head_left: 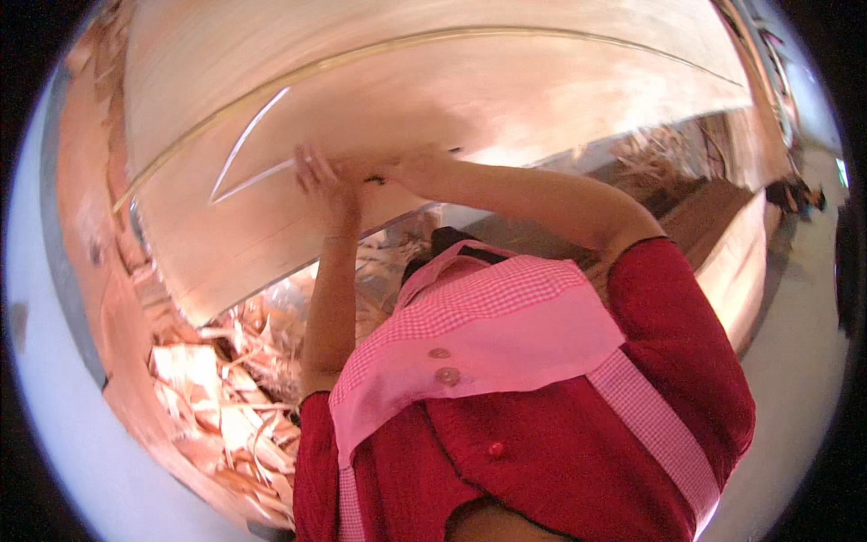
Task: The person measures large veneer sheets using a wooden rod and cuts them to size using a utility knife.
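Observation:
A broad, pale wooden sheet (244, 244), thin like veneer, lies in front of me. My left hand (330, 185) rests on it near its front edge, fingers stretched out and a little apart. Just right of it is my right hand (415, 172), its fingers curled in low against the sheet and partly blurred. A small dark spot shows between the two hands; I cannot tell what it is. A thin white strip (249, 135) forms a sharp V on the sheet, one leg ending by my left fingertips.
A long yellowish band (397, 42) crosses the sheet farther away. Torn wood scraps (217, 388) pile up below the front edge at left, and more scraps (659, 149) lie at right. Wooden boards (713, 217) stand at right, and a long wooden side (95, 235) runs along the left.

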A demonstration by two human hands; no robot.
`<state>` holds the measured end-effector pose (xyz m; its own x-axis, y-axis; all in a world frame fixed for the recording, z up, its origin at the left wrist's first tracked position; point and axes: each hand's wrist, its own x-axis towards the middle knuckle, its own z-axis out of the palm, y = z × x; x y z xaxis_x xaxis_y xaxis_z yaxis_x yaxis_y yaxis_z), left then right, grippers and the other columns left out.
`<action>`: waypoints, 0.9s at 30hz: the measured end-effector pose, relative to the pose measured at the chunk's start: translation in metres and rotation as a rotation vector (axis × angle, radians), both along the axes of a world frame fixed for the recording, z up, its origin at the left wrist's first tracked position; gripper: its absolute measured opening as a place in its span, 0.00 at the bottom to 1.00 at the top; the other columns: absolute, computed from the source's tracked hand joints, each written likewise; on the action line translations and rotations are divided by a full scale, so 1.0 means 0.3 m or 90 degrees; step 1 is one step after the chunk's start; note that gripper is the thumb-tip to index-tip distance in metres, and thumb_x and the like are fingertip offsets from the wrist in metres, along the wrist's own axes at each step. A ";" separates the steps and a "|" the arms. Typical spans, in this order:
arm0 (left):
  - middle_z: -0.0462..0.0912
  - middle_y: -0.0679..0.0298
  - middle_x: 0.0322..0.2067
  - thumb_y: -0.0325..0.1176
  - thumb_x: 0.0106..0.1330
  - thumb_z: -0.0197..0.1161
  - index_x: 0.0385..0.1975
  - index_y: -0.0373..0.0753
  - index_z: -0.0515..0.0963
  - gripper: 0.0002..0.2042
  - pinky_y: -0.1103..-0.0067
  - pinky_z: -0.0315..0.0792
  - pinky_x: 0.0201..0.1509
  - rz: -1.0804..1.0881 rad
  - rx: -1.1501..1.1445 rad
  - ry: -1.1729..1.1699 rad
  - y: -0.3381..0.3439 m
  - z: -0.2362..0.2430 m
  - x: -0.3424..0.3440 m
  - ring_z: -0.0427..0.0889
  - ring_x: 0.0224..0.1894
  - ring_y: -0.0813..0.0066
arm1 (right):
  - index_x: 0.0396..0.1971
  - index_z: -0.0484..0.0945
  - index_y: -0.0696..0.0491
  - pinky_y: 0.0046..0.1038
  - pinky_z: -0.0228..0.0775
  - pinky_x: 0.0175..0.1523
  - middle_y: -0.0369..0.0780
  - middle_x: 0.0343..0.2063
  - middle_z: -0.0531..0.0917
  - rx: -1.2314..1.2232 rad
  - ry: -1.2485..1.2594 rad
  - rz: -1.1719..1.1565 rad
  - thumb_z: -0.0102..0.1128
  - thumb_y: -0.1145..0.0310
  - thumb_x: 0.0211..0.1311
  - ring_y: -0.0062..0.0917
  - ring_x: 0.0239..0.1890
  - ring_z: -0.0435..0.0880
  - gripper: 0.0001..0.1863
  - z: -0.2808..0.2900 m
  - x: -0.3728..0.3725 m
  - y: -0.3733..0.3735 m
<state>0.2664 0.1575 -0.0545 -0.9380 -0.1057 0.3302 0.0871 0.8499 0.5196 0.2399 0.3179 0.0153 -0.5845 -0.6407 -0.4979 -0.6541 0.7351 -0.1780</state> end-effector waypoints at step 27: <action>0.53 0.48 0.59 0.37 0.58 0.53 0.58 0.30 0.49 0.31 0.62 0.46 0.62 -0.001 -0.107 0.001 1.018 0.018 -0.231 0.51 0.61 0.54 | 0.47 0.68 0.34 0.33 0.71 0.38 0.33 0.48 0.73 -0.082 0.129 -0.071 0.44 0.68 0.54 0.31 0.41 0.77 0.19 0.017 -0.131 1.226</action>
